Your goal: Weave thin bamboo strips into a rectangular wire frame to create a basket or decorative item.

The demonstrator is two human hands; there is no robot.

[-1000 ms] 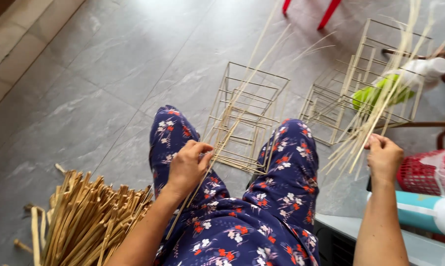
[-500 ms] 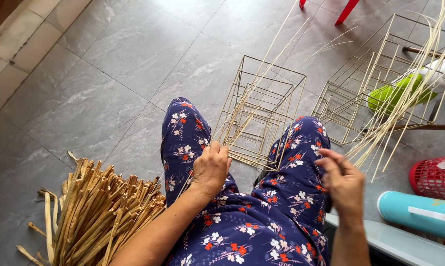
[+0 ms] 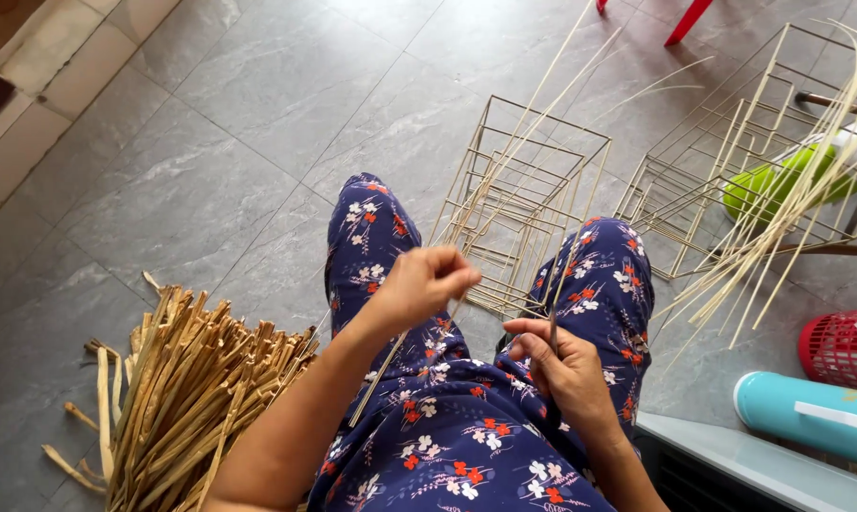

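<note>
both hands (image 3: 485, 322) pinch thin reeds (image 3: 504, 180) over grey floor tiles (image 3: 239, 142).

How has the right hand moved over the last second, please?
Yes: the right hand has come in from the splints by the right wire frame to the lap.

Navy floral trousers (image 3: 466, 446) (bare forearms)

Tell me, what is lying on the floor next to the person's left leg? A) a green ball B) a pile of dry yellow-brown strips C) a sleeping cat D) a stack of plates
B: a pile of dry yellow-brown strips lies on the grey tile floor, just beside the leg in the flowered blue trousers.
</note>
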